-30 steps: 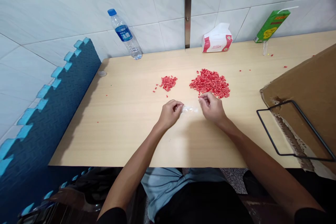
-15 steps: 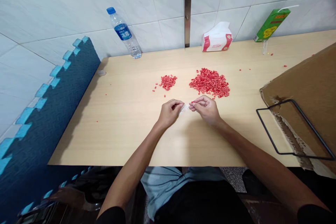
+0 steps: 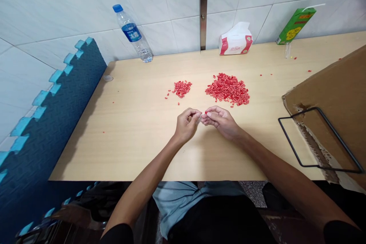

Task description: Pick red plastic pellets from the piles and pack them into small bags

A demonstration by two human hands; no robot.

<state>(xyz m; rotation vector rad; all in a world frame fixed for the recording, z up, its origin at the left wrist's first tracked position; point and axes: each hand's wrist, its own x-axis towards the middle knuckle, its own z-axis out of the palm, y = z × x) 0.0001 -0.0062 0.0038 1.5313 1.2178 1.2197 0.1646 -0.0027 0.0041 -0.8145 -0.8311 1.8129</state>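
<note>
My left hand [image 3: 186,125] is closed, thumb against fingers, over the front middle of the table. A small piece of clear plastic [image 3: 199,119] shows at its fingertips, mostly hidden between the two hands. My right hand [image 3: 223,122] pinches a small red tube-like piece [image 3: 206,112] between thumb and forefinger, almost touching the left fingertips. Beyond the right hand lies a large heap of similar red pieces [image 3: 228,89]. A smaller red heap [image 3: 182,89] sits beyond the left hand, with a few loose pieces at its left and front.
Along the tiled wall stand a water bottle [image 3: 134,36], a tissue pack [image 3: 236,42] and a green drink carton [image 3: 296,26]. At right, a cardboard box [image 3: 331,103] has a black wire frame [image 3: 299,156] against it. Blue foam matting [image 3: 63,110] borders the left edge.
My right hand has moved left with the red piece, closing the gap to my left hand. Less of the clear plastic shows between them. The view has shifted slightly.
</note>
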